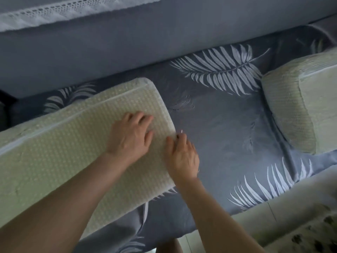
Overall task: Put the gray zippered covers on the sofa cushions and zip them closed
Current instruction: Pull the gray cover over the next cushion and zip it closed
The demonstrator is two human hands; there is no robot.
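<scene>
A long cream cushion [60,152] with a dotted weave lies slanted across the left half of the view, a white zipper line running along its upper face. My left hand [130,136] rests flat on its right end, fingers spread. My right hand [182,154] is at the cushion's right edge and pinches a small zipper pull [180,132] between thumb and fingers. Under the cushion spreads the gray cover [218,128] printed with white fern leaves. A second cream cushion [299,106] sits at the right on the same fabric.
The gray sofa back [127,44] runs along the top, with a white lace-edged cloth [54,11] over it. Pale tiled floor [284,216] and a mottled rug [317,234] show at the bottom right.
</scene>
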